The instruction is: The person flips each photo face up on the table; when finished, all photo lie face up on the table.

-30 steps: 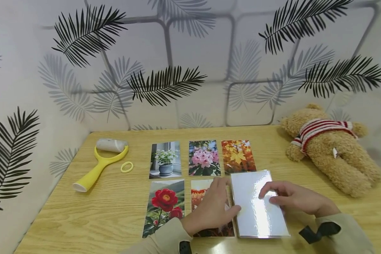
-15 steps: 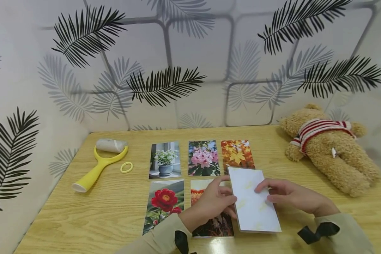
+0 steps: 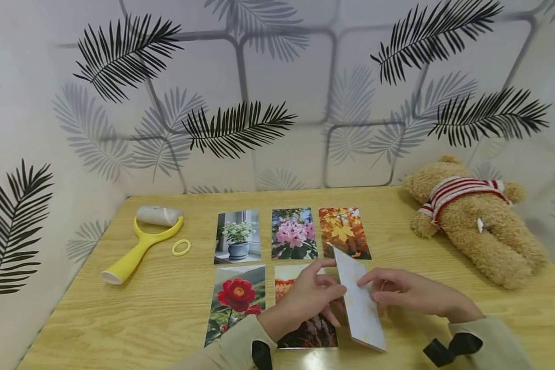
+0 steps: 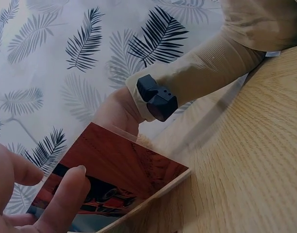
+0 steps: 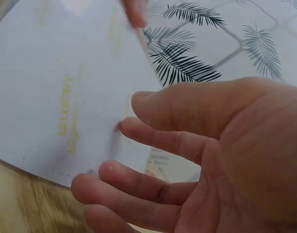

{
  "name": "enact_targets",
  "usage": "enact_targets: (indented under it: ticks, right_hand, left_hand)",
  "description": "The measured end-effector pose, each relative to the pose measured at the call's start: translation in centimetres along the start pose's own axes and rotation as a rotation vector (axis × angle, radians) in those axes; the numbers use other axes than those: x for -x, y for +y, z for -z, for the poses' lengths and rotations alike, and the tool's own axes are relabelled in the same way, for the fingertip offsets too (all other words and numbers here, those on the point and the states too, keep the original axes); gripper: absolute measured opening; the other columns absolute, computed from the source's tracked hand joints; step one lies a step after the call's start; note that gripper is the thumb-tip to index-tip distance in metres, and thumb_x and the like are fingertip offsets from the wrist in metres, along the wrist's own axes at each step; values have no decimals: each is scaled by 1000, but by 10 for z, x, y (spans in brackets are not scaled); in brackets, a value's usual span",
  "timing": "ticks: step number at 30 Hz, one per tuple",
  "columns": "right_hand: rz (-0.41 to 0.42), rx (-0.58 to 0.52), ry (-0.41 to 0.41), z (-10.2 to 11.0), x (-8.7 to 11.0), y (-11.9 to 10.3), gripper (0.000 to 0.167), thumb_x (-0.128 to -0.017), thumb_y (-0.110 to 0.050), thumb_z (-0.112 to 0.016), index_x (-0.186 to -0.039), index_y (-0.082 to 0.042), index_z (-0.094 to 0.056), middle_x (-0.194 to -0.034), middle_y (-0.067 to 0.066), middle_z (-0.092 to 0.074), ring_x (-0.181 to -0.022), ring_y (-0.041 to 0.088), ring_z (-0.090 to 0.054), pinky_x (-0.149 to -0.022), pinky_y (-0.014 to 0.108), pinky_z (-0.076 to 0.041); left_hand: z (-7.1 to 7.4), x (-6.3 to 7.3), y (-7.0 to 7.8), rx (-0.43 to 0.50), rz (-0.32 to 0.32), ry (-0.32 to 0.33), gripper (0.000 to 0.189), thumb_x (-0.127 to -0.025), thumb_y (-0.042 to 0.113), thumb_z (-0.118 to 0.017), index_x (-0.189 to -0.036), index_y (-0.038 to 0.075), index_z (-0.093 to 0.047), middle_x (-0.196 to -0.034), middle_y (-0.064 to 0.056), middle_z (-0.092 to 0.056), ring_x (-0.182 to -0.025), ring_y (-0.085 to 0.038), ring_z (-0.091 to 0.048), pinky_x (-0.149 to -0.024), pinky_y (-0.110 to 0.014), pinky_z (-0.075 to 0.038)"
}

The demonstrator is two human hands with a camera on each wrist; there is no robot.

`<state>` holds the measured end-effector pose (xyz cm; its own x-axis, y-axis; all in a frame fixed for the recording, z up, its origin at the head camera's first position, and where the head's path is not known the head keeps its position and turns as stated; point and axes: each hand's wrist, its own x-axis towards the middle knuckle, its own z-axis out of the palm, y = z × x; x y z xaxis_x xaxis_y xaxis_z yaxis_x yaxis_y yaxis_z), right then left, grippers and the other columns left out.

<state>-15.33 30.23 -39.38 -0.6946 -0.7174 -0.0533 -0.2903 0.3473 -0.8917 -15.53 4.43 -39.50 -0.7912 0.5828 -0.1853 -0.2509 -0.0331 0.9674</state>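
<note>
My left hand (image 3: pixel 300 300) pinches the left edge of a thick-edged stack of photo prints (image 3: pixel 359 308), thumb on the white back and fingers on the picture side. The stack stands tilted up on its long side, low over the table. In the left wrist view its picture face (image 4: pixel 134 170) is reddish brown with a dark vehicle-like shape. My right hand (image 3: pixel 409 294) has its loosely bent fingertips at the white back, which carries faint yellow lettering (image 5: pixel 66 109) in the right wrist view. Partly behind my left hand lies a photo of an orange-red field (image 3: pixel 307 334).
Other photos lie face up: a potted plant (image 3: pixel 237 236), pink flowers (image 3: pixel 293 234), autumn leaves (image 3: pixel 344 233) and a red flower (image 3: pixel 236 298). A yellow-handled lint roller (image 3: pixel 143 244) and a yellow ring (image 3: pixel 181 247) are at left. A teddy bear (image 3: pixel 478 226) lies at right.
The stack of photo prints has tilted up from lying flat, its right side raised and turned leftward. My left hand has taken its left edge, and my right hand has shifted slightly left.
</note>
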Motion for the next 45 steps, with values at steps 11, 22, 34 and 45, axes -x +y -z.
enact_targets:
  ticks: [11,22,34,45]
  right_hand:
    - [-45,-87,-9,-3,0,-13,59,-104,-8,-39,-155,-11,-11,-114,26,-54,-96,22,-63,-69,36,-55]
    - [127,85,55,-6,2,-25,76,-99,-6,-50,-156,-13,1,-125,27,-52,-107,14,-61,-80,32,-54]
    - [128,5,79,-2,7,-37,63,-98,1,-48,-151,-7,-15,-107,22,-57,-83,18,-67,-64,33,-55]
    - [91,-87,98,10,13,-35,28,-101,1,-41,-120,6,-21,-98,30,-57,-81,21,-67,-68,36,-55]
  left_hand:
    - [-3,2,1,95,-36,-112,50,-98,17,-54,-145,10,-38,-109,-19,-63,-78,-24,-65,-57,-38,-58]
    - [-5,4,-1,-57,-67,-209,52,-97,8,-55,-147,12,-39,-124,-16,-59,-101,-31,-65,-74,-35,-57]
    - [-4,2,-8,-359,-186,-324,61,-96,13,-58,-151,20,-32,-151,-2,-39,-129,-23,-46,-92,-21,-48]
    - [-5,3,-15,-828,-295,-521,66,-96,21,-58,-154,20,-25,-156,-9,-21,-140,-16,-25,-105,-31,-37]
